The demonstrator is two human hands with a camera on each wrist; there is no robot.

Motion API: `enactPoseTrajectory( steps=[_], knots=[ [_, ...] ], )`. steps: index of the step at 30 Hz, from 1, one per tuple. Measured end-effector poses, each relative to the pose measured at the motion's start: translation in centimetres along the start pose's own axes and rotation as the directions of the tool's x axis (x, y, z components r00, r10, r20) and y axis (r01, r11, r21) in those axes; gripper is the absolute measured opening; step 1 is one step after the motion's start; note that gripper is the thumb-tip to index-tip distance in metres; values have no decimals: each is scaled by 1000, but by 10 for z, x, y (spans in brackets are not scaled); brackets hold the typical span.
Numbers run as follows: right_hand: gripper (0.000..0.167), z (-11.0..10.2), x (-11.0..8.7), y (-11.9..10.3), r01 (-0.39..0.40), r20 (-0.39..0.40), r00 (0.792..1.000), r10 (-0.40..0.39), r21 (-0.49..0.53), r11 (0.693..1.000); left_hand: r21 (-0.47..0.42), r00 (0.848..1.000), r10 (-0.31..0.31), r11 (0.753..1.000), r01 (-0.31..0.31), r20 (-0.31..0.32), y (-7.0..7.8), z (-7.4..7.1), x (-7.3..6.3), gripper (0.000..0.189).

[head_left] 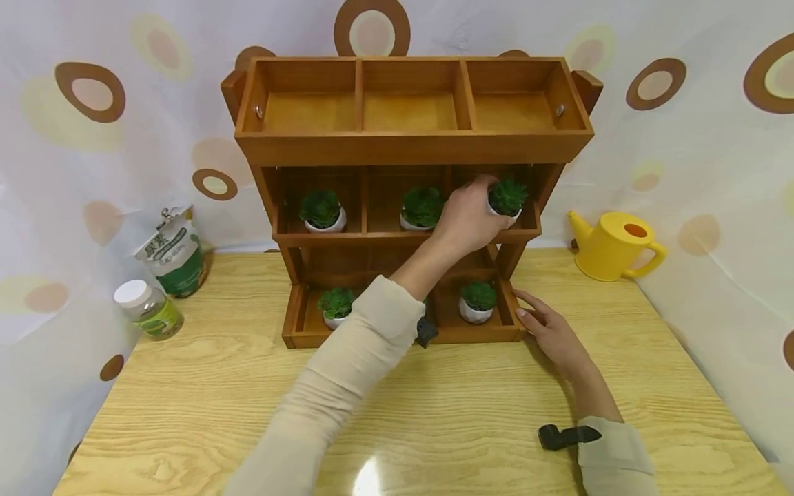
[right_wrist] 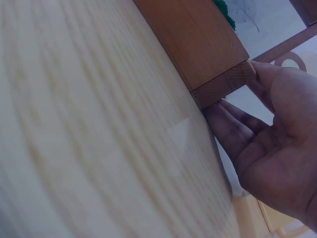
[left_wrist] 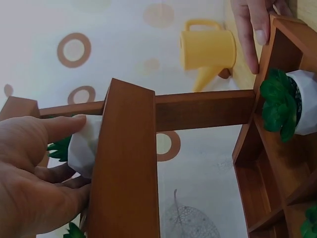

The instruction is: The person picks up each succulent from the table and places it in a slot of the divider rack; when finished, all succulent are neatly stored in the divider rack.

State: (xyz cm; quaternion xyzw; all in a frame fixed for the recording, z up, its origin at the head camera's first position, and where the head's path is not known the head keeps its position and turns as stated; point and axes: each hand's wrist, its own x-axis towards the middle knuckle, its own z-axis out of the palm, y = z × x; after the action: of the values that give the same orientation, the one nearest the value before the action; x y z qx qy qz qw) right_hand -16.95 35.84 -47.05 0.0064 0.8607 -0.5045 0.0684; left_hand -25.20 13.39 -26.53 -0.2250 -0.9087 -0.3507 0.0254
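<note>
My left hand (head_left: 469, 215) reaches across to the right and grips a small white pot (left_wrist: 84, 146) with a spiky green succulent (head_left: 509, 197). It holds the pot between thumb and fingers at the right compartment of the middle tier, behind that tier's front board (left_wrist: 126, 163). The brown wooden three-tier plant stand (head_left: 409, 148) faces me. My right hand (head_left: 554, 337) touches the lower right front corner of the stand, thumb and fingers against its side panel (right_wrist: 225, 85). A potted succulent (head_left: 476, 302) sits in the bottom right compartment, near that hand.
Other potted succulents stand in the middle tier, left (head_left: 322, 212) and centre (head_left: 422, 208), and at bottom left (head_left: 337, 304). My left sleeve hides part of the bottom tier. A yellow watering can (head_left: 611, 246) is at right; a green-white pouch (head_left: 176, 255) and white-capped jar (head_left: 149, 310) at left.
</note>
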Motion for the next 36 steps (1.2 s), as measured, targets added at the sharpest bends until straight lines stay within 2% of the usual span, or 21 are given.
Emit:
enactPoseTrajectory(
  steps=[7, 14, 18, 22, 25, 28, 32, 36],
  knots=[
    [59, 3, 0, -3, 14, 9, 1000, -14, 3, 1000, 27, 999, -20, 999, 19, 39, 1, 6, 3, 64],
    [60, 2, 3, -7, 8, 6, 1000, -8, -28, 1000, 31, 995, -46, 999, 44, 85, 0, 4, 6, 64],
    [60, 3, 5, -6, 11, 8, 1000, -10, -25, 1000, 18, 995, -53, 999, 52, 79, -1, 5, 4, 62],
    [60, 4, 6, -5, 13, 17, 1000, -13, -11, 1000, -15, 998, -37, 999, 37, 46, -1, 5, -2, 65],
    [61, 4, 7, -4, 7, 16, 1000, -7, -25, 1000, -5, 1000, 10, 1000, -10, 8, -2, -2, -13, 69],
    [61, 3, 7, -3, -2, 9, 1000, 2, -42, 999, 28, 996, 90, 996, -89, -23, -6, -12, -30, 72],
    [60, 1, 2, -6, -6, 3, 1000, 7, -64, 998, 44, 976, 212, 977, -211, -40, -17, -27, -60, 76],
    [61, -3, -3, -12, 2, -2, 1000, -2, -145, 989, 50, 953, 298, 954, -295, -56, -36, -40, -95, 84]
  ],
)
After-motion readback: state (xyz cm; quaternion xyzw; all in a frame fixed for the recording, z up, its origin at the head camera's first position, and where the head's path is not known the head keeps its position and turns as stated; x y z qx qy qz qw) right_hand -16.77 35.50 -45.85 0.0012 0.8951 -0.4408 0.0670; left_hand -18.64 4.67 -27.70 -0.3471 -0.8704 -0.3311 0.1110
